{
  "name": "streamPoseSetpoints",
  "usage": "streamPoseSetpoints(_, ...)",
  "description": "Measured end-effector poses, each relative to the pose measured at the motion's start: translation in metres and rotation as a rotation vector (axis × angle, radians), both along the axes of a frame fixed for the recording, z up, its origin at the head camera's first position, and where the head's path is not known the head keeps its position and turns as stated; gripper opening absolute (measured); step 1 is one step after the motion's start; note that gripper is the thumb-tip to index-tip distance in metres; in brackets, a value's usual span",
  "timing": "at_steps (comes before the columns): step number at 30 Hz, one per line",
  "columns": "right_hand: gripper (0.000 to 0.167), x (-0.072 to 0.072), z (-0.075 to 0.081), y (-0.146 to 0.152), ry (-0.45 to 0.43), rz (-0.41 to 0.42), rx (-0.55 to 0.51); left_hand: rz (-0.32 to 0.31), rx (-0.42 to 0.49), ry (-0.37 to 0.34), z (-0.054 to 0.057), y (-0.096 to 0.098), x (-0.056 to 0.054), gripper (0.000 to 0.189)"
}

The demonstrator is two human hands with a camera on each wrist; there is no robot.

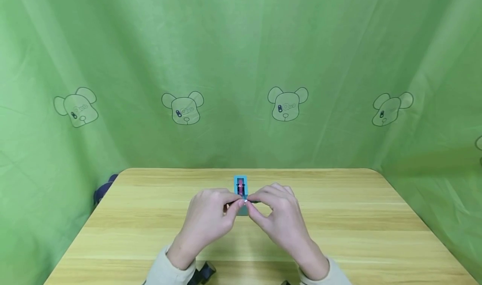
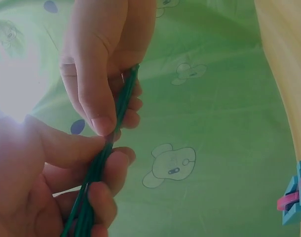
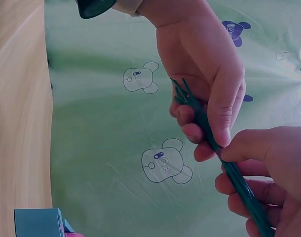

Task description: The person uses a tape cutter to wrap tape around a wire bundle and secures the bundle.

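Note:
Both hands hold a bundle of thin dark green strands (image 3: 202,121) between them. My left hand (image 1: 208,211) pinches one half between thumb and fingers, and the strand ends splay past it in the right wrist view. My right hand (image 1: 278,211) pinches the other half, its fingers curled along the bundle. The two thumb tips meet near the middle, where a small pale bit (image 1: 245,201) shows in the head view. Just beyond the fingertips, a blue tape dispenser (image 1: 241,177) with a pink roll stands on the table, its near part partly hidden by the hands.
The wood-grain table (image 1: 339,218) has rounded far corners. Behind and beside it hangs a green curtain (image 1: 241,46) printed with bear heads. A black device (image 1: 205,272) sits at the left wrist. Off the table's far left edge shows a dark purple shape (image 1: 102,191).

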State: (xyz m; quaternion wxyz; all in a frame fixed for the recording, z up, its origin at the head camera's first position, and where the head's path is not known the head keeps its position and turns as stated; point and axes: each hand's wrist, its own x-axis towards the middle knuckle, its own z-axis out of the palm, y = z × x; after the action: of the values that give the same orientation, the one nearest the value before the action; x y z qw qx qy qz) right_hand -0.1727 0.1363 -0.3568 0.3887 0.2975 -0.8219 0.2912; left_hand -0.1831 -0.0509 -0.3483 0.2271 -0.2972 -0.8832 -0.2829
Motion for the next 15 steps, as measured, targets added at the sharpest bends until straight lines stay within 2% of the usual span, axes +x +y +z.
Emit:
streamPoseSetpoints(4, 0.012, 0.0002, -0.0006, -0.0004, -0.015, -0.003, -0.013, -0.007, 0.002, 0.064, -0.0008, 0.0005, -0.0008, 0.009)
streamPoseSetpoints(8, 0.010, 0.0011, -0.0009, 0.0000, -0.048, -0.017, -0.020, -0.015, 0.003, 0.091, -0.0021, 0.0014, -0.0012, 0.007)
streamPoseSetpoints(15, 0.006, 0.0033, 0.0016, 0.0025, -0.211, -0.043, 0.009, -0.005, -0.031, 0.129, -0.0033, 0.0025, -0.0006, 0.006)
